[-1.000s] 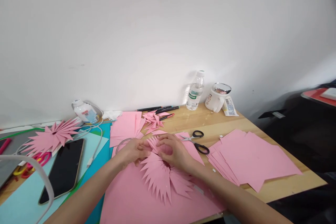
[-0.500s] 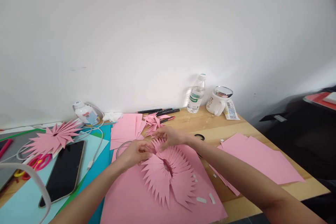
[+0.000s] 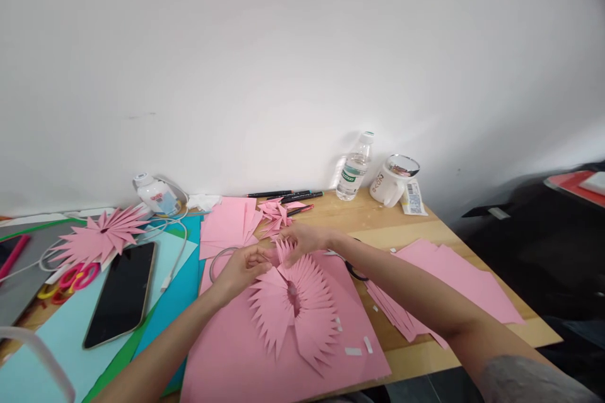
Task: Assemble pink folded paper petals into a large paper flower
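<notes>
A folded pink paper ring with many pointed tips lies over large pink sheets in front of me. My left hand pinches the ring's upper left edge between thumb and fingers. At the top of the ring, my right hand has its thumb and fingers closed around the upright pleats. The two hands are close together, and the ring's middle opening shows below them. A few small white strips lie at the ring's lower right.
Left of me are a finished pink paper pinwheel, a phone, scissors and a white pill bottle. A water bottle and a lidded mug stand by the wall. More pink sheets lie at right.
The view has shifted slightly, so the ring and sheets sit a little further left. My hands have stayed on the ring's top, the right one now pinching the pleats more closely.
</notes>
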A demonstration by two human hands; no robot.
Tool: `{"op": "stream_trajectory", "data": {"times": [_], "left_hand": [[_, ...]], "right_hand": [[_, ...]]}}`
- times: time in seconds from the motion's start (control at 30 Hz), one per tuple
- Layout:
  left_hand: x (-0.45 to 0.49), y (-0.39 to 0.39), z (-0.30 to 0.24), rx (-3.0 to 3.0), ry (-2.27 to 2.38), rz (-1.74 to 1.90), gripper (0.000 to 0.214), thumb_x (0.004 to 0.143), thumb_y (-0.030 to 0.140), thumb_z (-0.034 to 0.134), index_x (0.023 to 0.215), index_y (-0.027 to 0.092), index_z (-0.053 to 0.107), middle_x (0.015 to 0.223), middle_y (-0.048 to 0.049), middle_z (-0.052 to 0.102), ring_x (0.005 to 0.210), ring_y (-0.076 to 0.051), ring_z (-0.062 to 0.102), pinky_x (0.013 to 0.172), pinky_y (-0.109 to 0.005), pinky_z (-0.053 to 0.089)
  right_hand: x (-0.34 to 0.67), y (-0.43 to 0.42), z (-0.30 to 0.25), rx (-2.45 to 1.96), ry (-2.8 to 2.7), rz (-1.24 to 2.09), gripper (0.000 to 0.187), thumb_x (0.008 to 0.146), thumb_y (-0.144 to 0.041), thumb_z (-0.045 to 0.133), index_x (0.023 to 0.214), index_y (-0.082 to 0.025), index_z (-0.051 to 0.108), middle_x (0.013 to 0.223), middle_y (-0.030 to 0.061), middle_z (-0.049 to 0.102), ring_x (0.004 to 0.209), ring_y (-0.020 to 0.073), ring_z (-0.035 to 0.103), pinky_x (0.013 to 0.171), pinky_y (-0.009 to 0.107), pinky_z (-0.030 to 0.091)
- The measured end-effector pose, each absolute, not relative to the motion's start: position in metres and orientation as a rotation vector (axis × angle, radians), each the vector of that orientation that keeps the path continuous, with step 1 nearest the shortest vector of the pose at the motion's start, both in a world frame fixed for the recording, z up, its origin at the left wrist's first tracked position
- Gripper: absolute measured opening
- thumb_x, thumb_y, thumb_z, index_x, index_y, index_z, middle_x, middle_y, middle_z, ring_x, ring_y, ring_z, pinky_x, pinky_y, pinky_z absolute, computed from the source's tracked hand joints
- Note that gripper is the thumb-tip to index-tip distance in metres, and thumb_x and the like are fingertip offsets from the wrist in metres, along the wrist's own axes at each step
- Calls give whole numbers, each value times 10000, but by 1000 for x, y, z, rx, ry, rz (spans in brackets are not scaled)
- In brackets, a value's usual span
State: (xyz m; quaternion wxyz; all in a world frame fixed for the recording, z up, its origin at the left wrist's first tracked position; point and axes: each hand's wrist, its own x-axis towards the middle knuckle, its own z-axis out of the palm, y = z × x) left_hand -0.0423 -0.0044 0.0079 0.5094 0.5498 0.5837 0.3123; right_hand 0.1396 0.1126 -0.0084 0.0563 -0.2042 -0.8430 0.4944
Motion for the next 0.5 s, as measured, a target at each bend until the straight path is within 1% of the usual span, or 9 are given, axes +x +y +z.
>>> {"op": "stream_trajectory", "data": {"times": [0.13,0.2,0.3,0.33,0.43,0.5], "left_hand": [[-45,-6,6,1287,1384,704,303,660,420,635,797,152,604,685,-3,583,611,-126,508,530,-238,371],[-45,-8,6,1231,1381,673,306,619,392,677,796,153,603,723,-10,600,642,-135,535,562,-248,398],[-46,-10,6,1175,1389,664,319,536,315,736,780,150,613,793,-35,635,727,-166,578,644,-278,435],[-46,-10,6,1172,1396,669,306,530,304,739,762,147,616,780,-36,637,725,-169,580,641,-278,433],[-45,-11,5,1162,1407,695,262,551,316,730,706,140,612,672,-11,612,633,-142,554,577,-257,400],[-43,-11,5,1136,1411,710,273,543,317,741,701,136,612,625,4,596,593,-126,537,559,-248,386]], "right_hand": [[142,108,-12,-612,-2496,1577,414,526,-374,789,864,-210,614,754,-61,559,717,131,511,622,203,374],[143,106,-12,-623,-2476,1589,428,520,-375,794,869,-202,616,783,-51,576,748,142,528,649,212,389],[143,106,-11,-584,-2500,1566,400,527,-385,793,825,-188,611,783,-48,569,756,141,522,659,212,389],[143,106,-11,-566,-2518,1558,389,532,-389,791,810,-187,608,777,-49,562,756,140,517,658,210,386],[142,106,-9,-510,-2547,1592,384,547,-393,786,823,-193,610,775,-53,553,765,138,509,656,204,383],[141,105,-8,-495,-2548,1609,377,559,-395,780,830,-195,611,758,-59,543,745,130,498,640,198,373]]}}
